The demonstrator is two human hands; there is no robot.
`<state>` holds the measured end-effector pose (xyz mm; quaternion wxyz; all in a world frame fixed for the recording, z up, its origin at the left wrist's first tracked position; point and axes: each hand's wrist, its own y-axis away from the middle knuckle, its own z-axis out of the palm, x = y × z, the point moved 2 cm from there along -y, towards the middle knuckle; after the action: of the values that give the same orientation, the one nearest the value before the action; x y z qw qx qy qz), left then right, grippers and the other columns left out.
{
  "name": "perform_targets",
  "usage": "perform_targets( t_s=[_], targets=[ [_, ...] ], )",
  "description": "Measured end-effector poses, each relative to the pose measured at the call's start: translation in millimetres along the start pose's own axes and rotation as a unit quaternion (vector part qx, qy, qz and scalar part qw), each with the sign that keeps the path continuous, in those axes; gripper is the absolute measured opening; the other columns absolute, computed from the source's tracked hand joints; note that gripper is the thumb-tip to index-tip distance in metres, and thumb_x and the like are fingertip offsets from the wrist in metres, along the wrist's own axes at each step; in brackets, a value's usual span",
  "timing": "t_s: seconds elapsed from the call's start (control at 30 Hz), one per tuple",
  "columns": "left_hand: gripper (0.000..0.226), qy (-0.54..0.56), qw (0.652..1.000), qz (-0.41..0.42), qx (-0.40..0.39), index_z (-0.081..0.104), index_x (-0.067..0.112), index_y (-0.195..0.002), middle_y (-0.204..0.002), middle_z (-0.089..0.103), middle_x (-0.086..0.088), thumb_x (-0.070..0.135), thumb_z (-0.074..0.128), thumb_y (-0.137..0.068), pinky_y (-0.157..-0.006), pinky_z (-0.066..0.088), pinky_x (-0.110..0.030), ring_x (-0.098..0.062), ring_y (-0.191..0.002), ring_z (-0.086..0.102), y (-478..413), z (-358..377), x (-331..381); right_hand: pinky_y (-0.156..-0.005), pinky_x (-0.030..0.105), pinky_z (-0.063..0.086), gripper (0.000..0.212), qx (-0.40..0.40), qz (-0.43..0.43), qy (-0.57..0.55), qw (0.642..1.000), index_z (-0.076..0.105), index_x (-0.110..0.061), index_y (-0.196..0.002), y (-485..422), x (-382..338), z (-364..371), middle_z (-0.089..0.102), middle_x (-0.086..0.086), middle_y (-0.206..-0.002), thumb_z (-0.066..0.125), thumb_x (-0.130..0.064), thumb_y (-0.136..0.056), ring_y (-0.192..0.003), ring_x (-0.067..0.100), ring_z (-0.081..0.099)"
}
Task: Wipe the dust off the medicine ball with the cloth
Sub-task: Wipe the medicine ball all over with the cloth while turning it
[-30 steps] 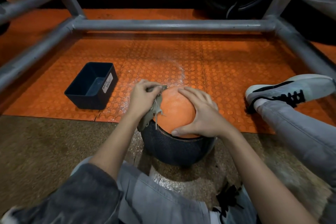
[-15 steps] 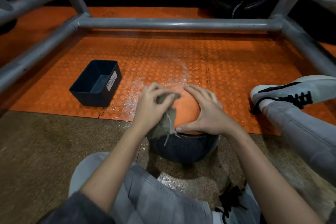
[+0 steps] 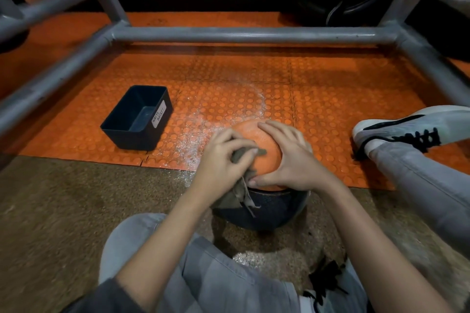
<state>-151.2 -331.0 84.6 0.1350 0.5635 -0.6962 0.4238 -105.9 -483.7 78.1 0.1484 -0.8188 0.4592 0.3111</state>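
Note:
The medicine ball, orange on top and dark blue below, sits on the floor between my legs. My left hand grips a crumpled grey-green cloth and presses it against the ball's left side; a frayed tail of the cloth hangs down over the dark half. My right hand lies spread over the ball's top and right side, fingers flat on the orange surface. Much of the ball's top is hidden under both hands.
A dark blue open bin with a white label stands on the orange studded mat to the left. White dust lies scattered on the mat beside the ball. A grey pipe frame surrounds the area. My shoe rests at right.
My left hand has carried the cloth from the ball's upper left edge inward and down across the orange surface, closer to my right hand. The right hand has stayed on the ball.

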Motion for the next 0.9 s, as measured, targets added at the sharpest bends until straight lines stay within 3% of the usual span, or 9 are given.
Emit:
perform_targets(
  t_s=[0.17,0.23,0.33,0.43,0.5,0.6,0.7,0.77,0.9],
  targets=[
    [0.015,0.015,0.984,-0.176,0.029,0.072,0.014,-0.098,-0.093,0.054,0.004,0.022,0.063,-0.088,-0.088,0.043,-0.03,-0.015,-0.096,0.053,-44,-7,-41,-0.114,0.056,0.004,0.122,0.004,-0.005,0.009,1.0,0.02,-0.042,-0.146,4,-1,3,0.013,-0.024,-0.151,0.073,-0.072,-0.04,-0.136,-0.003,0.002],
    [0.016,0.017,0.979,-0.2,0.029,0.072,0.011,-0.099,-0.096,0.054,0.003,0.02,0.063,-0.089,-0.091,0.043,-0.032,-0.015,-0.097,0.054,-47,-5,-48,-0.114,0.057,0.004,0.122,0.006,-0.009,0.005,1.0,0.02,-0.042,-0.145,3,0,4,0.013,-0.025,-0.15,0.068,-0.075,-0.038,-0.135,-0.004,0.002],
    [0.014,0.004,0.991,-0.135,0.025,0.072,0.013,-0.097,-0.09,0.053,0.008,0.02,0.064,-0.088,-0.09,0.041,-0.027,-0.013,-0.096,0.051,-37,-4,-35,-0.114,0.055,0.007,0.126,0.01,-0.011,-0.001,1.0,0.021,-0.043,-0.145,0,5,1,0.015,-0.026,-0.149,0.061,-0.082,-0.032,-0.134,-0.005,0.004],
    [0.013,-0.036,0.999,0.0,-0.002,0.073,0.019,-0.092,-0.087,0.053,0.011,0.024,0.063,-0.087,-0.083,0.032,-0.016,-0.012,-0.092,0.044,-15,1,-7,-0.113,0.055,0.012,0.123,0.007,-0.016,-0.007,1.0,0.022,-0.042,-0.145,-5,7,0,0.017,-0.024,-0.149,0.058,-0.08,-0.034,-0.136,-0.002,0.007],
    [0.018,-0.066,0.995,0.062,-0.03,0.074,0.02,-0.093,-0.087,0.054,0.011,0.029,0.06,-0.085,-0.079,0.032,-0.015,-0.013,-0.088,0.043,-5,8,6,-0.113,0.055,0.013,0.12,0.01,-0.016,-0.002,1.0,0.023,-0.041,-0.145,-6,7,0,0.017,-0.024,-0.15,0.059,-0.077,-0.037,-0.137,0.0,0.007],
    [0.012,-0.04,0.999,0.024,-0.021,0.073,0.022,-0.092,-0.085,0.052,0.007,0.026,0.063,-0.086,-0.081,0.031,-0.01,-0.013,-0.088,0.045,-18,4,-1,-0.113,0.055,0.011,0.12,-0.001,-0.017,0.012,1.0,0.021,-0.04,-0.147,-4,5,0,0.014,-0.022,-0.152,0.076,-0.071,-0.045,-0.138,0.002,0.005],
    [0.007,0.004,0.994,-0.105,0.018,0.07,0.025,-0.092,-0.091,0.055,0.001,0.023,0.064,-0.088,-0.089,0.042,-0.031,-0.016,-0.093,0.052,-40,-2,-22,-0.113,0.055,0.007,0.122,0.0,-0.014,0.012,1.0,0.019,-0.042,-0.146,-3,3,1,0.013,-0.024,-0.151,0.072,-0.073,-0.041,-0.136,-0.003,0.003],
    [0.009,0.005,0.986,-0.161,0.039,0.071,0.022,-0.093,-0.093,0.055,-0.001,0.022,0.063,-0.089,-0.09,0.043,-0.036,-0.015,-0.092,0.053,-47,-1,-28,-0.113,0.056,0.007,0.124,0.006,-0.012,0.007,1.0,0.02,-0.043,-0.146,-4,2,2,0.014,-0.025,-0.15,0.064,-0.079,-0.036,-0.136,-0.004,0.003],
    [0.013,-0.036,0.994,-0.101,0.028,0.072,0.016,-0.095,-0.09,0.052,0.005,0.022,0.063,-0.088,-0.081,0.032,-0.018,-0.015,-0.095,0.046,-33,5,-16,-0.114,0.054,0.011,0.12,0.01,-0.006,-0.014,1.0,0.025,-0.041,-0.145,-5,7,-3,0.019,-0.024,-0.148,0.083,-0.065,-0.044,-0.136,-0.002,0.008]
  ],
)
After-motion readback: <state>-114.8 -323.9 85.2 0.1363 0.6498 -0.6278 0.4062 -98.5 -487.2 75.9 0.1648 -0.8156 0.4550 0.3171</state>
